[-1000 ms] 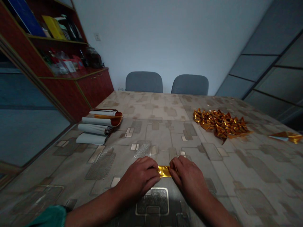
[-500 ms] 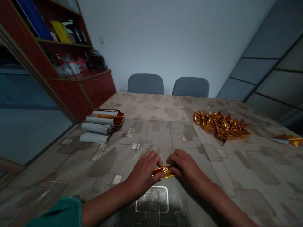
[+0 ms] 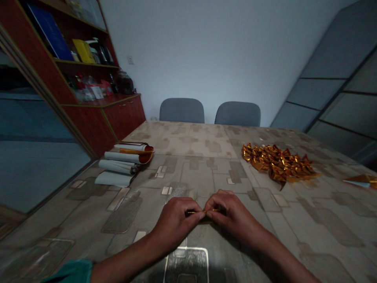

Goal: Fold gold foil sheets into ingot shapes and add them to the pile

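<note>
Left hand [image 3: 173, 224] and right hand [image 3: 232, 220] pinch a thin gold foil strip [image 3: 196, 212], mostly hidden between them.

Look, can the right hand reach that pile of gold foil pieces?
Probably yes, with a stretch: nothing stands between the right hand and the folded gold foil pile. But it is pinching a thin gold strip with the left hand.

Head-worn, facing down at hands [image 3: 173, 224] [image 3: 232, 220]

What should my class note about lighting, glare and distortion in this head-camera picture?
In the head view, dim light leaves the left hand and right hand dark around the thin gold foil strip; the gold foil pile glints; the wide lens bends the red wooden cabinet.
</note>
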`<state>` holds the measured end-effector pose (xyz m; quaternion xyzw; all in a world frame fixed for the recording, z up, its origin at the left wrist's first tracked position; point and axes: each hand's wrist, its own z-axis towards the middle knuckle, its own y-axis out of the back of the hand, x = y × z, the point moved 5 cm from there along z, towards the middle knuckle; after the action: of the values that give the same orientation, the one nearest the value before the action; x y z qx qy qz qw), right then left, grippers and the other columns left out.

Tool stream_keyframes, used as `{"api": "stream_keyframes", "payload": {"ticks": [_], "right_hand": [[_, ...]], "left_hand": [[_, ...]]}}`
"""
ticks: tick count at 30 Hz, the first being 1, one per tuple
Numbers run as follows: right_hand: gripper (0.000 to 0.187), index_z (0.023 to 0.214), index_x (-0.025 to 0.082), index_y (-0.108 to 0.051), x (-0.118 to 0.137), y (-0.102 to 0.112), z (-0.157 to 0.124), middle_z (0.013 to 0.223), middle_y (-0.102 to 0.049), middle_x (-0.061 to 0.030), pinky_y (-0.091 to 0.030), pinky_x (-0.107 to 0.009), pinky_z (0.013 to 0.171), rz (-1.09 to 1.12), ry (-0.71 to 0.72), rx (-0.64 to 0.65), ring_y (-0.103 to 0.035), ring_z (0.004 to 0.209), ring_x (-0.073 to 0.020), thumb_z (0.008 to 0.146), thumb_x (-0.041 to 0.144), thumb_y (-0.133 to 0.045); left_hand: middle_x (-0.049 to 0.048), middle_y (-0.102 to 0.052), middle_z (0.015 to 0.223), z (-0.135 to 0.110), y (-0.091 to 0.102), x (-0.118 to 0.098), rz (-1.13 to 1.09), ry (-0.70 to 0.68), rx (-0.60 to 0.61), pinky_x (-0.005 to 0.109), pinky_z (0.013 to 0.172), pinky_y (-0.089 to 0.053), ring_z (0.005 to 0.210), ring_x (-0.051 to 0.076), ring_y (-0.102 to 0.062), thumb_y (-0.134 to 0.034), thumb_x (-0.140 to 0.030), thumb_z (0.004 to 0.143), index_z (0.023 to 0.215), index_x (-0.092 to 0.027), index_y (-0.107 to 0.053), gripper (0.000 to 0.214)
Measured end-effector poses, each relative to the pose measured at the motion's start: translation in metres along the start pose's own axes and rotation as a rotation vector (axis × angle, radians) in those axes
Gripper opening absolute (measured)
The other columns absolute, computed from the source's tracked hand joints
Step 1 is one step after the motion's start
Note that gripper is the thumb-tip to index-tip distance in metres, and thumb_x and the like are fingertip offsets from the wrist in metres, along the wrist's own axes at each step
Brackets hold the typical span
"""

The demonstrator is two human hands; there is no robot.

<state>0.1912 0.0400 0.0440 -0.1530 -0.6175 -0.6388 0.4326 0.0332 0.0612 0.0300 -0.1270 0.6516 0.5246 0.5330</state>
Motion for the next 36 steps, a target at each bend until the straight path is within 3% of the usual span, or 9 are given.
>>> {"api": "stream_keyframes", "payload": {"ticks": [4,6,9,11,15,23,29,33,36], "right_hand": [[0.01,0.085,0.023,-0.068,-0.014,0.02,-0.004,0.083,-0.069,-0.0035,-0.045,-0.036,0.076,0.312,-0.119,-0.182,-0.062,0.081,-0.0214,0.09,0.028,-0.061],[0.024,0.107,0.023,-0.066,-0.021,0.02,-0.009,0.096,-0.069,-0.0072,-0.048,-0.035,0.074,0.588,-0.234,-0.29,-0.062,0.084,-0.0219,0.091,0.041,-0.062],[0.038,0.096,0.02,-0.067,-0.015,-0.005,-0.01,0.083,-0.065,-0.0051,-0.046,-0.031,0.065,0.839,-0.303,-0.174,-0.058,0.071,-0.0179,0.089,0.057,-0.063],[0.041,0.087,0.019,-0.069,-0.005,-0.022,-0.009,0.076,-0.063,-0.003,-0.046,-0.031,0.067,0.848,-0.269,-0.081,-0.056,0.069,-0.0172,0.086,0.06,-0.066],[0.032,0.082,0.021,-0.071,0.0,-0.038,-0.006,0.077,-0.066,-0.0016,-0.048,-0.032,0.072,0.89,-0.239,-0.134,-0.059,0.072,-0.0173,0.082,0.054,-0.073],[0.048,0.066,0.02,-0.071,-0.013,-0.034,-0.006,0.06,-0.062,-0.0015,-0.041,-0.029,0.059,0.752,-0.286,-0.109,-0.051,0.055,-0.014,0.087,0.062,-0.063],[0.046,0.064,0.019,-0.067,-0.019,-0.028,-0.006,0.056,-0.055,0.0021,-0.032,-0.026,0.053,0.751,-0.309,-0.224,-0.043,0.052,-0.012,0.085,0.059,-0.068],[0.049,0.067,0.018,-0.067,-0.02,-0.025,-0.009,0.063,-0.062,-0.0013,-0.037,-0.028,0.059,0.795,-0.286,-0.213,-0.05,0.058,-0.0138,0.094,0.058,-0.058],[0.041,0.09,0.02,-0.071,-0.015,-0.02,-0.011,0.08,-0.068,-0.0033,-0.044,-0.031,0.068,0.837,-0.255,-0.197,-0.059,0.072,-0.017,0.095,0.058,-0.056]], "left_hand": [[0.002,-0.066,0.062,-0.001,0.008,0.014,-0.3,0.152,-0.103,0.025,0.058,-0.041,0.06,0.016,-0.058,-0.066,-0.036,0.084,0.067,-0.015,-0.072,0.027],[0.0018,-0.065,0.062,-0.005,0.01,0.021,-0.443,0.228,-0.185,0.024,0.056,-0.042,0.059,0.015,-0.057,-0.07,-0.04,0.081,0.068,-0.015,-0.072,0.029],[0.001,-0.064,0.062,-0.011,0.009,0.025,-0.58,0.269,-0.28,0.024,0.056,-0.044,0.059,0.015,-0.056,-0.074,-0.044,0.079,0.069,-0.016,-0.072,0.03],[0.0003,-0.063,0.061,-0.013,0.005,0.024,-0.626,0.269,-0.289,0.023,0.056,-0.045,0.059,0.014,-0.056,-0.076,-0.044,0.078,0.067,-0.016,-0.072,0.031],[0.0012,-0.065,0.061,-0.015,-0.006,0.025,-0.701,0.298,-0.227,0.023,0.057,-0.046,0.058,0.013,-0.057,-0.08,-0.048,0.075,0.067,-0.015,-0.071,0.035],[0.0003,-0.063,0.061,-0.015,-0.008,0.033,-0.734,0.34,-0.212,0.021,0.053,-0.042,0.056,0.012,-0.053,-0.079,-0.052,0.075,0.068,-0.015,-0.069,0.039],[-0.0018,-0.059,0.06,-0.014,-0.004,0.029,-0.719,0.322,-0.265,0.02,0.053,-0.04,0.056,0.01,-0.05,-0.079,-0.048,0.076,0.068,-0.015,-0.069,0.035],[-0.002,-0.058,0.058,-0.014,0.002,0.025,-0.672,0.291,-0.288,0.021,0.052,-0.039,0.054,0.011,-0.049,-0.078,-0.046,0.076,0.067,-0.015,-0.069,0.033],[-0.0006,-0.06,0.058,-0.015,0.005,0.021,-0.594,0.254,-0.254,0.022,0.052,-0.039,0.055,0.012,-0.051,-0.075,-0.043,0.077,0.065,-0.016,-0.069,0.031]]}}
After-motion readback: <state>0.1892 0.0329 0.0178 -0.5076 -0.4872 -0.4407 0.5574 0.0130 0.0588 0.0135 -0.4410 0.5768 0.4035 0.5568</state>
